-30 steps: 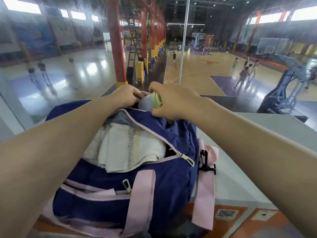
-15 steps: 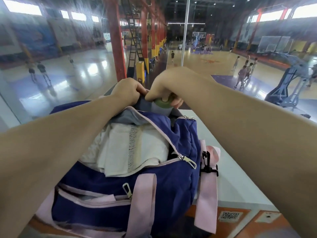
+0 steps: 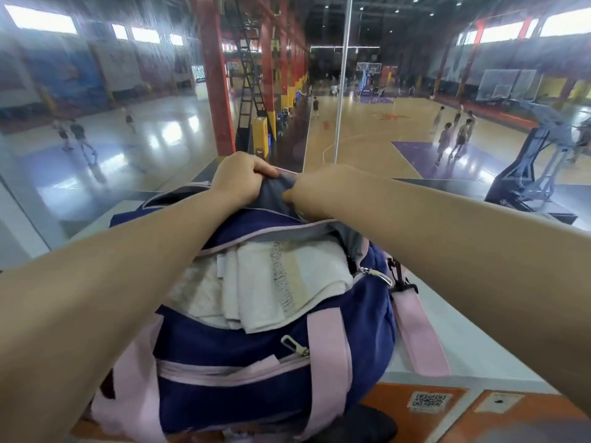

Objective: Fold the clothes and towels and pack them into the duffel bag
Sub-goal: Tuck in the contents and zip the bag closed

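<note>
My navy duffel bag [image 3: 256, 346] with pink straps sits on the pale bench [image 3: 454, 356] in front of me, its main zip open across the top. It fills more of my view than it did a moment ago, and its far end has been pulled up higher. Inside the opening lie the folded white towels [image 3: 281, 289], one with a grey patterned stripe, stacked to the brim and touching the pink-edged rim; they lie as they did half a second ago.

Both my forearms reach over the bag to its far end. My left hand [image 3: 238, 180] has its grip curled round the grey lining [image 3: 271, 199] at the far rim, thumb on top, pinching the fabric and holding it up, much as before. My right hand [image 3: 307, 195] has changed most: earlier it was wrapped over a green-capped bottle at the bag's mouth, and that bottle is no longer in sight. Now this hand's fingers are pushed down into the grey fabric beside my left hand, and I cannot tell whether its grip is spread or closed on anything, since the fingertips are hidden in the fold.

The silver zip pull [image 3: 380, 278] hangs at the right end of the opening, and a second pull [image 3: 295, 345] rests on the front pocket, both where they were.
</note>
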`<state>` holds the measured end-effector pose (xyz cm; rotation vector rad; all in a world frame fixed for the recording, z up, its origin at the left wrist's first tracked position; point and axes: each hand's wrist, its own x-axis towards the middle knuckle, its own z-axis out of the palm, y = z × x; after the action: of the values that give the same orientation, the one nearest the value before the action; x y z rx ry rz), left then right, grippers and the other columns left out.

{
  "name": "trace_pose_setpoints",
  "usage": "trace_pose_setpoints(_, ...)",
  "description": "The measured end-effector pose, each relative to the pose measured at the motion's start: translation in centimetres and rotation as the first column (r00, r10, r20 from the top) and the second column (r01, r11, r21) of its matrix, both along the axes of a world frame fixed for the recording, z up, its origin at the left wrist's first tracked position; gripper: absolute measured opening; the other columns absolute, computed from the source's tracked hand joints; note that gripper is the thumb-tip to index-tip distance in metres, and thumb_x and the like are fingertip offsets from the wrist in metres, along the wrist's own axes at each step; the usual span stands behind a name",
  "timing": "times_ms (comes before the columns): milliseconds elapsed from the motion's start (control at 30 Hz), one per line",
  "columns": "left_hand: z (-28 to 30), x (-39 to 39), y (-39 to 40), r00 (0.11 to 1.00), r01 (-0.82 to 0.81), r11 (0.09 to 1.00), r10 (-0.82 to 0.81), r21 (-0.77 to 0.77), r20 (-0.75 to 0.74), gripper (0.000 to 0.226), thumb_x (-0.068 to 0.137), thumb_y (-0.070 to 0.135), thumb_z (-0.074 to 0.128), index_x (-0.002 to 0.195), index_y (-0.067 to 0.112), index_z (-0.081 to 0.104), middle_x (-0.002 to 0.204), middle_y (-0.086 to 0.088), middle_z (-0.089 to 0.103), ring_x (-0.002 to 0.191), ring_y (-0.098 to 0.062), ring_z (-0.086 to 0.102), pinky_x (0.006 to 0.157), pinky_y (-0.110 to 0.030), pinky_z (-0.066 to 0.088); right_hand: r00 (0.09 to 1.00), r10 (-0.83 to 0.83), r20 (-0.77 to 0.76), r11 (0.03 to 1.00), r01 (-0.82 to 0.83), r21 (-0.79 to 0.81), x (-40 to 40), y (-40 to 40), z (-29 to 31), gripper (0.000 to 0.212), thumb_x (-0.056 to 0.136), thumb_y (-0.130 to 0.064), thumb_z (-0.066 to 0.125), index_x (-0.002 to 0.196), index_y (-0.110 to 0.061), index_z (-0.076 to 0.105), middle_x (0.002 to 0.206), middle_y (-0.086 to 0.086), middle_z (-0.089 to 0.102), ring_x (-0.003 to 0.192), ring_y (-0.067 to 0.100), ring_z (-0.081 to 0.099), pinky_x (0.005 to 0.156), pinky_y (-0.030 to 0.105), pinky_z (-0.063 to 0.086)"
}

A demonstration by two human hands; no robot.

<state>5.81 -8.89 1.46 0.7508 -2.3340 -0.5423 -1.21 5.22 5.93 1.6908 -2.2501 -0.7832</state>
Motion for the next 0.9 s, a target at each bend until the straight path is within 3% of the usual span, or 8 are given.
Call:
trace_pose_setpoints(100,-0.8,-0.2,-0.2,0.998,0.046,0.999,-0.046,0.01,0.043,0.042,0.086,-0.002,0.046,0.102,0.019,0.077,0.11,-0.003,0.073,0.107,-0.022,0.063,0.1,-0.034,0.045,0.992,-0.001,0.126,0.999,0.008,-0.053,-1.6,0.3,-0.6,0.048,0.09,-0.037,0.057,0.135,-0.025,0.047,0.117,0.007,0.059,0.102,0.031,0.059,0.079,0.036,0.05)
trace_pose_setpoints(200,-0.9,-0.3,0.1,0.973,0.126,0.977,-0.088,-0.174,0.211,0.042,0.083,-0.003,0.046,0.101,0.019,0.078,0.117,-0.003,0.07,0.113,-0.025,0.059,0.102,-0.037,0.042,0.879,-0.211,0.429,0.927,0.319,-0.199,-3.4,0.8,-1.2,0.05,0.085,-0.054,0.055,0.114,-0.013,0.061,0.086,0.007,0.06,0.084,0.029,0.06,0.077,0.033,0.05)
trace_pose_setpoints(300,-0.2,-0.5,1.6,0.96,0.213,0.875,-0.106,-0.435,0.258,0.031,0.082,0.009,0.048,0.072,0.024,0.073,0.104,-0.001,0.065,0.099,-0.026,0.055,0.087,-0.044,0.045,0.759,-0.315,0.57,0.861,0.482,-0.165,-4.5,0.5,-2.2,0.062,0.089,-0.057,0.045,0.127,-0.01,0.058,0.121,0.014,0.061,0.098,0.033,0.061,0.08,0.033,0.047)
trace_pose_setpoints(433,0.2,-2.0,4.5,0.79,0.229,0.96,-0.088,-0.159,0.607,0.022,0.093,0.026,0.045,0.083,0.018,0.063,0.098,-0.006,0.063,0.086,-0.026,0.054,0.077,-0.033,0.042,0.636,-0.229,0.737,0.813,0.542,-0.214,-5.6,-0.1,-3.4,0.093,0.076,-0.068,0.056,0.141,-0.002,0.038,0.123,0.019,0.055,0.105,0.035,0.06,0.083,0.038,0.05)
trace_pose_setpoints(500,-0.8,-2.6,4.0,0.678,0.159,0.987,-0.117,0.01,0.726,0.04,0.096,0.04,0.04,0.115,0.017,0.066,0.112,-0.006,0.061,0.101,-0.025,0.055,0.092,-0.033,0.041,0.536,-0.168,0.827,0.848,0.507,-0.156,-6.6,0.8,-3.5,0.087,0.071,-0.064,0.064,0.128,-0.002,0.042,0.097,0.016,0.061,0.081,0.033,0.067,0.068,0.038,0.057)
trace_pose_setpoints(567,-1.5,-2.6,3.5,0.622,0.146,0.984,-0.17,0.1,0.764,0.069,0.088,0.064,0.028,0.133,0.021,0.056,0.134,-0.005,0.057,0.121,-0.024,0.052,0.109,-0.04,0.034,0.463,-0.111,0.879,0.851,0.501,-0.157,-7.5,1.9,-3.4,0.082,0.068,-0.057,0.075,0.124,-0.011,0.037,0.1,0.013,0.064,0.081,0.03,0.071,0.063,0.038,0.061)
trace_pose_setpoints(733,-2.4,-1.5,3.7,0.673,0.28,0.955,-0.271,0.103,0.688,0.059,0.095,0.066,0.029,0.119,0.025,0.063,0.111,0.004,0.06,0.106,-0.016,0.055,0.102,-0.037,0.037,0.602,-0.13,0.788,0.912,0.385,-0.144,-8.5,2.7,-3.5,0.082,0.066,-0.066,0.07,0.127,-0.024,0.035,0.103,0.012,0.065,0.077,0.024,0.067,0.054,0.031,0.05)
trace_pose_setpoints(900,-3.2,0.2,4.1,0.802,0.371,0.924,-0.269,-0.092,0.533,0.042,0.097,0.053,0.041,0.092,0.023,0.07,0.088,0.003,0.07,0.083,-0.017,0.06,0.079,-0.033,0.045,0.709,-0.182,0.681,0.911,0.382,-0.154,-8.3,2.2,-3.2,0.087,0.072,-0.075,0.06,0.132,-0.018,0.036,0.105,0.013,0.065,0.084,0.027,0.064,0.071,0.035,0.051)
